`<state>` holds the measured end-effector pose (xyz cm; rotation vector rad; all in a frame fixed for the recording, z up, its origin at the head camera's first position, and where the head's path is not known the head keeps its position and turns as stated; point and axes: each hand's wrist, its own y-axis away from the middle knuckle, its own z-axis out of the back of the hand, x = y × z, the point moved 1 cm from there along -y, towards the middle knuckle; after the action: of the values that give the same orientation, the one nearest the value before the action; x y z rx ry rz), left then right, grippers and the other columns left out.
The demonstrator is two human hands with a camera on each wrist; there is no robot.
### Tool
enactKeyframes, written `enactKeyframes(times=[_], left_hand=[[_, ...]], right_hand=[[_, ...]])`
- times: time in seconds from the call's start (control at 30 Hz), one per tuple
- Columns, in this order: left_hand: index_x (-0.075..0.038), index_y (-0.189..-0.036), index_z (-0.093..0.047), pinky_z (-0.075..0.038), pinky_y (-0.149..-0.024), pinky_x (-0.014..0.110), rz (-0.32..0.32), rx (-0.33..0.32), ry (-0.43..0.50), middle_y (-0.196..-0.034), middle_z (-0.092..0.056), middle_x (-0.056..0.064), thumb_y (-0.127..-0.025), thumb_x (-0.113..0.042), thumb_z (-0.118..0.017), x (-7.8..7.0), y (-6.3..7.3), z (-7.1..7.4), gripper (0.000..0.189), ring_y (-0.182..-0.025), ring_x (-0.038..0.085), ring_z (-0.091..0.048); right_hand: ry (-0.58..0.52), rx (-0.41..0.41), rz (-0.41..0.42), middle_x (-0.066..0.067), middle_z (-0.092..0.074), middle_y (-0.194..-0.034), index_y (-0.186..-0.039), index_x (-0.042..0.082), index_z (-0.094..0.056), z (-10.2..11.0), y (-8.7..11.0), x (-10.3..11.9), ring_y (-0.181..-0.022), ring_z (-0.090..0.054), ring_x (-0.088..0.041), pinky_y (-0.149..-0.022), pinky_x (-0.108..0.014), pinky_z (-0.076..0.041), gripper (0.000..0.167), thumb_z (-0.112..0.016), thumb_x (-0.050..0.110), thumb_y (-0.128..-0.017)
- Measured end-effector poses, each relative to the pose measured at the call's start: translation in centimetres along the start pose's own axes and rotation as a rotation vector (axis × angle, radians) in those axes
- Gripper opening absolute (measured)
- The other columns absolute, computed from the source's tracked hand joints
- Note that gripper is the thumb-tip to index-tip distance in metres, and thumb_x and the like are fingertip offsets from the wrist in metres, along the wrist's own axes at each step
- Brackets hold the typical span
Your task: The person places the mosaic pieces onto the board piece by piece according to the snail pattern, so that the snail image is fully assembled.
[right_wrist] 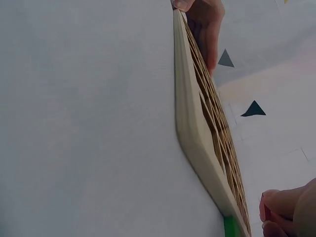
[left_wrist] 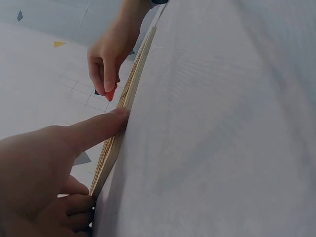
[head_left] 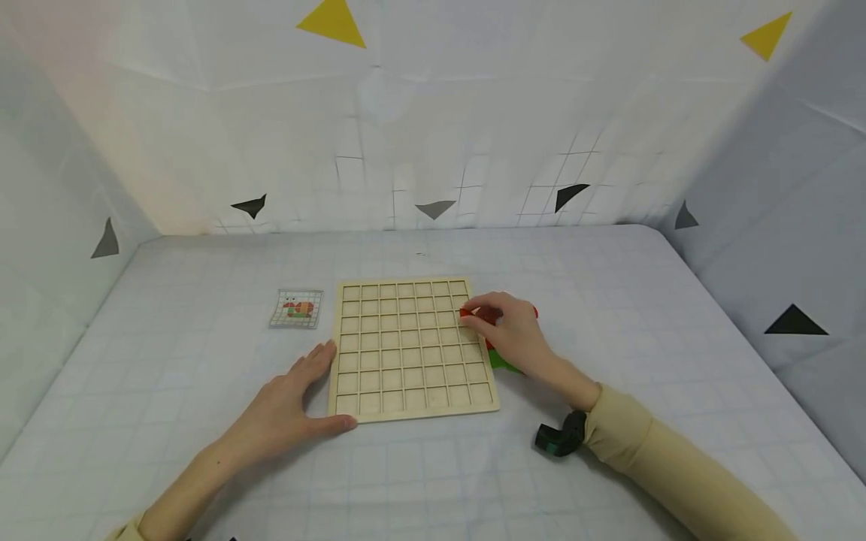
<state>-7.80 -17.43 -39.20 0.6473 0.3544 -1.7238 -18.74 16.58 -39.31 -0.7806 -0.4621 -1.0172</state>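
Note:
A pale wooden grid board (head_left: 413,349) with square compartments lies on the table; every compartment I can see is bare. My left hand (head_left: 287,402) rests against its near left corner, thumb stretched along the front edge and fingertips touching the left side. Above the board's right-hand columns, my right hand (head_left: 517,334) pinches a small red piece (head_left: 464,312) between thumb and fingertips. In the right wrist view the red piece (right_wrist: 263,207) stands clear of the grid. Green pieces (head_left: 502,361) and more red ones (head_left: 536,311) lie beside the board, partly hidden under the right hand.
Left of the board lies a small card (head_left: 296,309) with a red, green and orange pattern on a grid. A black device (head_left: 564,434) sits at the right wrist. White walls (head_left: 433,113) with coloured triangles enclose the back and sides of the white table (head_left: 433,481).

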Motion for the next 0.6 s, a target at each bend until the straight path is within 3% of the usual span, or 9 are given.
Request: enactKeyframes(times=[0.37, 0.6], left_hand=[[-0.018, -0.16, -0.025, -0.028, -0.112, 0.069, -0.002, -0.007, -0.003, -0.164, -0.027, 0.012, -0.074, -0.07, -0.074, -0.1, 0.0, 0.0, 0.112, -0.147, 0.047, -0.027], [-0.017, -0.16, -0.025, -0.028, -0.112, 0.068, -0.002, -0.007, -0.005, -0.164, -0.027, 0.013, -0.073, -0.071, -0.074, 0.1, -0.1, -0.1, 0.113, -0.147, 0.046, -0.027]], right_hand=[[-0.015, 0.028, -0.034, -0.002, -0.072, -0.092, -0.105, 0.011, -0.075, -2.3, -1.5, 0.4, -0.08, -0.063, -0.015, -0.07, -0.029, -0.05, 0.02, -0.079, 0.02, -0.088], [0.007, 0.017, 0.069, -0.006, -0.071, -0.094, -0.105, 0.008, -0.075, -3.2, -1.1, 0.2, -0.082, -0.066, -0.016, -0.071, -0.03, -0.055, 0.019, -0.078, 0.015, -0.087]])
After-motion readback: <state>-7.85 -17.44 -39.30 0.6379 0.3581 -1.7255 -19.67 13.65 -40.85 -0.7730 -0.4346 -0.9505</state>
